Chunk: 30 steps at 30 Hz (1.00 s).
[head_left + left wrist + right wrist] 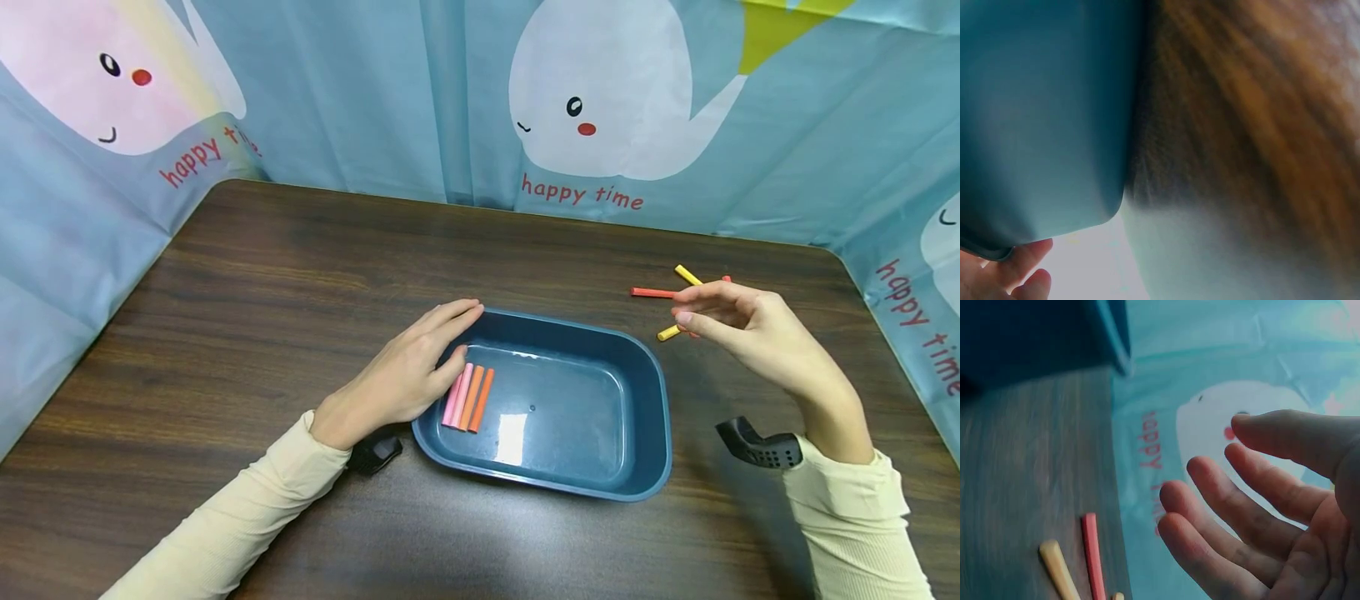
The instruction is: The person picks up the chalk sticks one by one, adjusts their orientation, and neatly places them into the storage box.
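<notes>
Subject container: a dark blue, rounded rectangular plastic tray (577,400) sits on the table (247,333), which has a dark brown wood-grain top. Contents: four slender chalk-like sticks, material unconfirmed, lying at the tray's 9 o'clock end. Reading towards 3 o'clock, they are two pink sticks (462,400), one orange stick (472,400) and one red-orange stick (482,402). They lie side by side, nearly parallel and slightly slanted; the even row appears deliberate, probably to keep them from rolling.

The left hand (408,362) grips the tray's corner at about 10 o'clock, thumb inside the wall and fingers over the rim. The hold is judged to be for steadying the tray.

Outside the tray, at about 2 o'clock, loose sticks lie at scattered angles: a red stick (651,292), a yellow stick (687,274) farther out and a second yellow stick (667,333) nearer the rim. Another red tip shows beyond the fingers; the exact count is hidden.

The right hand (757,333) hangs over these, fingers apart and loosely curved, holding nothing. Its shape seems suited to pinching something thin.

At 12 o'clock, beyond the table, hangs a light blue curtain (360,100) printed with whales.
</notes>
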Motion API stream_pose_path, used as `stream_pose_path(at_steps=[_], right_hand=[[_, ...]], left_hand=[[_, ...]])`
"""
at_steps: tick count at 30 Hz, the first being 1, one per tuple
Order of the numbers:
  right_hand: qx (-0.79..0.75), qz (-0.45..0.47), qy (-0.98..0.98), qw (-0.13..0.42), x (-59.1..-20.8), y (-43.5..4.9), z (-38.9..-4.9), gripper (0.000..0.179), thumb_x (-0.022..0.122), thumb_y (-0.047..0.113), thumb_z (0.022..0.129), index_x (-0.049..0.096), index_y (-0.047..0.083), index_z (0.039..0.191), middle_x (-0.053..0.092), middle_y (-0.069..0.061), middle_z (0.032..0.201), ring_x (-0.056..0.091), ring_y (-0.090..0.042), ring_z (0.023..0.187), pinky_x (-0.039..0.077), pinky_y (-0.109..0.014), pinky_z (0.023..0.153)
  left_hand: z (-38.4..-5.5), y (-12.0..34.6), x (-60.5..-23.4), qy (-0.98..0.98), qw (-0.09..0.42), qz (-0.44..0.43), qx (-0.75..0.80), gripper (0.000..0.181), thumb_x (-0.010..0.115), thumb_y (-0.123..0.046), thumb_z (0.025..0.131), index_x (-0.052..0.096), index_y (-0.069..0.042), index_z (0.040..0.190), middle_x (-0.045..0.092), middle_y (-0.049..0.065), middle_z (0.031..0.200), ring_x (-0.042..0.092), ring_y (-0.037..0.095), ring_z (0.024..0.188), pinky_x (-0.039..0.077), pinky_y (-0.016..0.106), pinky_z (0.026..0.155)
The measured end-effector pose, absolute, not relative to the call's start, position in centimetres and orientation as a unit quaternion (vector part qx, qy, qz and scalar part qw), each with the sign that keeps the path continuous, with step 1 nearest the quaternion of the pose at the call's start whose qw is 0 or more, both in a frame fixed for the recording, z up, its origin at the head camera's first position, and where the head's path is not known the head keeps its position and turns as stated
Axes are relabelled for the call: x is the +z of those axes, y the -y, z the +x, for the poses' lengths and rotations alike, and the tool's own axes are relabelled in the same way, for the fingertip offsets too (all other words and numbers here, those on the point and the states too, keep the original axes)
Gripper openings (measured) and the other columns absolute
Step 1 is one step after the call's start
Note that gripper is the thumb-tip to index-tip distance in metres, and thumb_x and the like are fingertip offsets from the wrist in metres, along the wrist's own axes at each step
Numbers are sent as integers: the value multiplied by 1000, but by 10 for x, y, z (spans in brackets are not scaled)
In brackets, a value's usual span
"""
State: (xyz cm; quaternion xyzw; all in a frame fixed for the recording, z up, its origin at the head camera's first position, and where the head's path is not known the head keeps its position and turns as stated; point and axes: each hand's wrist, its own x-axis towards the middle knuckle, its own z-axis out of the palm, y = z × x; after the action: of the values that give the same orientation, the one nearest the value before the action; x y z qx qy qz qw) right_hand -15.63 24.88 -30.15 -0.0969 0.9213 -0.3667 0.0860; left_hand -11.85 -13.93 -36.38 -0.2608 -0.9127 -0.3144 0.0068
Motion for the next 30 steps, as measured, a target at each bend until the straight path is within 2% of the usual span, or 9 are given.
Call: stream_pose_path(at_steps=[7, 13, 15, 16, 18, 21, 23, 25, 30], right_hand=[[-322, -112, -938, 63, -313, -258, -165, 30, 70, 23, 93, 67, 13, 120, 68, 19, 95, 64, 4, 85, 50, -13, 71], [-297, -151, -942, 49, -325, -266, -173, 32, 72, 19, 91, 68, 5, 120, 73, -12, 104, 57, 16, 84, 46, -7, 69], [-286, -155, -945, 42, -328, -268, -174, 33, 73, 18, 90, 68, 4, 119, 72, -18, 107, 56, 18, 85, 44, -5, 71], [-279, -155, -947, 38, -330, -268, -175, 32, 73, 18, 90, 69, 4, 119, 72, -18, 108, 57, 16, 86, 43, -3, 72], [-260, -157, -952, 30, -332, -269, -176, 32, 75, 18, 89, 70, 5, 118, 72, -19, 108, 64, 4, 91, 49, -10, 77], [-244, -161, -956, 30, -336, -270, -179, 32, 75, 15, 88, 70, 4, 117, 71, -20, 111, 67, -26, 105, 54, -35, 91], [-237, -164, -957, 37, -339, -271, -181, 33, 75, 13, 87, 69, 3, 118, 71, -21, 111, 62, -40, 111, 49, -55, 95], [-235, -162, -957, 47, -341, -271, -183, 33, 75, 11, 87, 69, 2, 118, 71, -21, 112, 60, -44, 114, 45, -62, 97], [-228, -171, -957, 49, -348, -272, -186, 32, 76, 8, 85, 70, 2, 116, 72, -19, 110, 59, -44, 116, 43, -62, 98]], left_hand=[[-120, 139, -363, 912, 12, -264, -313, 53, 51, -14, 99, 41, -4, 150, 39, 11, 157, 39, 26, 145, 34, 47, 118], [-119, 139, -362, 914, 5, -260, -311, 53, 51, -13, 99, 41, -4, 150, 39, 10, 157, 38, 26, 145, 28, 47, 122], [-118, 139, -362, 914, 4, -260, -311, 53, 51, -13, 99, 41, -4, 150, 39, 10, 157, 38, 26, 145, 27, 47, 122], [-118, 139, -362, 914, 4, -260, -311, 53, 51, -13, 99, 41, -4, 150, 39, 10, 157, 38, 26, 145, 27, 47, 122], [-118, 139, -362, 914, 4, -260, -310, 53, 51, -13, 99, 41, -4, 150, 39, 11, 157, 38, 26, 145, 27, 47, 122], [-118, 138, -362, 914, 5, -263, -309, 53, 51, -13, 99, 41, -3, 150, 39, 11, 157, 38, 26, 145, 26, 46, 123], [-118, 138, -363, 914, 4, -262, -309, 53, 51, -13, 99, 41, -3, 150, 39, 11, 157, 38, 26, 145, 26, 46, 123], [-118, 138, -363, 914, 4, -262, -309, 53, 52, -12, 99, 41, -3, 150, 39, 11, 157, 38, 26, 145, 26, 46, 123], [-119, 138, -363, 914, 5, -262, -309, 53, 52, -12, 99, 41, -3, 150, 39, 11, 157, 39, 26, 145, 25, 46, 123]])
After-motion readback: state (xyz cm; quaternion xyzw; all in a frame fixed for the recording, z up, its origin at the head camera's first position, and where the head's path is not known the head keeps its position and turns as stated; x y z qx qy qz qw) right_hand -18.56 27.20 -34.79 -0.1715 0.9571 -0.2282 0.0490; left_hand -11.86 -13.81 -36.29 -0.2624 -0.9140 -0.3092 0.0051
